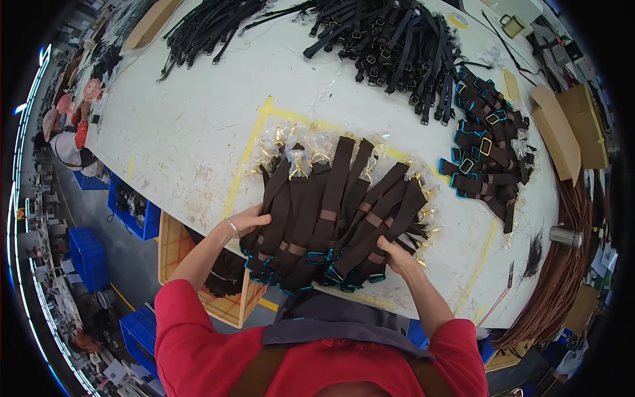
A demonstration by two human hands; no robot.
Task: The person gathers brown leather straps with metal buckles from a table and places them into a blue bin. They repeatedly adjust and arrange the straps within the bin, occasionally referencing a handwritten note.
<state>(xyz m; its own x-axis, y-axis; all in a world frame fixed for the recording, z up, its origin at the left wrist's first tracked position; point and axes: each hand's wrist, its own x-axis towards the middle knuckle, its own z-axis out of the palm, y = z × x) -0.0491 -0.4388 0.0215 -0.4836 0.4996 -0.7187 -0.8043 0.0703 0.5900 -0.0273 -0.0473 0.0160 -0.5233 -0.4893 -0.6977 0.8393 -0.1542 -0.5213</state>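
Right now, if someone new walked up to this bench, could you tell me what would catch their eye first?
Most likely the fan of dark brown straps at the near edge of the white table, with the left hand and right hand pressed against its two sides. Beyond it, a heap of black straps lies at the far edge, and a smaller pile of brown straps with blue-edged buckles to the right.

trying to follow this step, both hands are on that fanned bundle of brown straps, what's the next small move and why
Probably squeeze both hands inward to square the bundle. The left hand and right hand press on opposite sides of the brown straps, whose far ends with plastic-wrapped gold clasps splay out like a fan, while the near ends with buckles bunch at the table edge. Narrowing the fan looks like the natural follow-up.
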